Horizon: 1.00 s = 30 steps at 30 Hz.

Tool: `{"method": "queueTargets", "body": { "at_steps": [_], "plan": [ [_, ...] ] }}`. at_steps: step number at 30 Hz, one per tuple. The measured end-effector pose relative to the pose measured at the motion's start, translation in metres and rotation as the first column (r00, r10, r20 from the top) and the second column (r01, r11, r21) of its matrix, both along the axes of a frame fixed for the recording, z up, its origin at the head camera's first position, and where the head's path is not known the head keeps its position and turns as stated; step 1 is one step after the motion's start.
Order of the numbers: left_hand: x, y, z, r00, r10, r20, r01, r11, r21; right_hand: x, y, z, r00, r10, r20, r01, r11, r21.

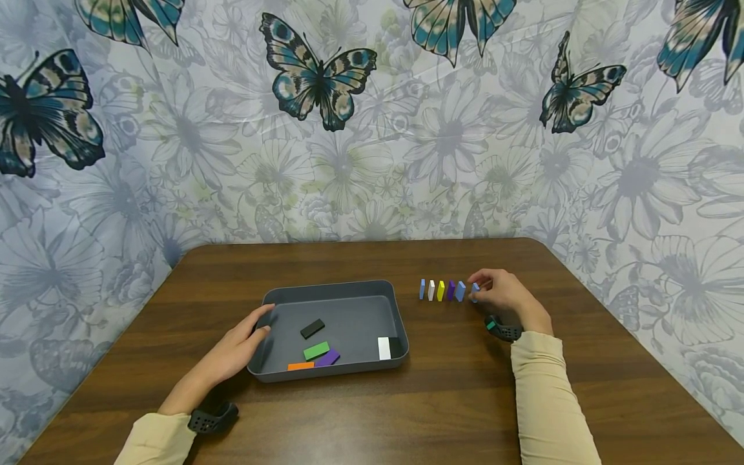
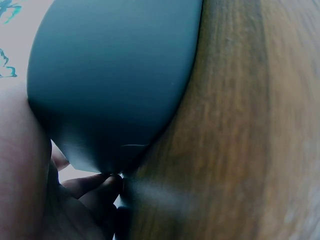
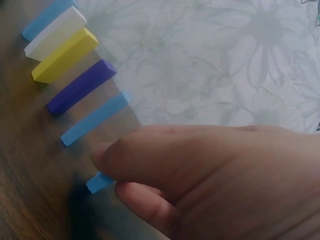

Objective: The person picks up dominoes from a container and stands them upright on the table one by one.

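Evidently, our right hand (image 1: 507,296) pinches a blue block (image 3: 99,183) between thumb and finger at the right end of a spaced line of upright blocks (image 1: 441,290) on the wooden table (image 1: 453,407), gripping from the outer side, probably to spare its neighbours a knock. Our left hand (image 1: 237,342) rests, fingers extended, against the left rim of the grey tray (image 1: 349,313), perhaps steadying it; loose blocks (image 1: 316,351) lie inside.
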<state>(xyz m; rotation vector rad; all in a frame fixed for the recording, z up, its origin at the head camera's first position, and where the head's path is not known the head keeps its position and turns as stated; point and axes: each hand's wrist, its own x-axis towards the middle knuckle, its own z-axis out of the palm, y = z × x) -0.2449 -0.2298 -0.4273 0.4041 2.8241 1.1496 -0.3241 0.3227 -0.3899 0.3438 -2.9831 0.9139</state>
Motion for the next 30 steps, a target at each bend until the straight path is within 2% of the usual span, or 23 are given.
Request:
{"method": "queueTargets", "body": {
  "at_steps": [5, 30],
  "plan": [
    [0.0001, 0.0, -0.0001, 1.0, -0.001, 0.001, 0.001, 1.0, 0.005, -0.0018, -0.0012, -0.0034, 1.0, 0.01, 0.024, -0.01, 1.0, -0.003],
    [-0.0005, 0.0003, 0.0002, 1.0, 0.004, 0.022, -0.004, 1.0, 0.002, -0.0072, -0.008, -0.0091, 0.997, 0.074, 0.01, -0.074, 0.997, 0.007]
  ]
}}
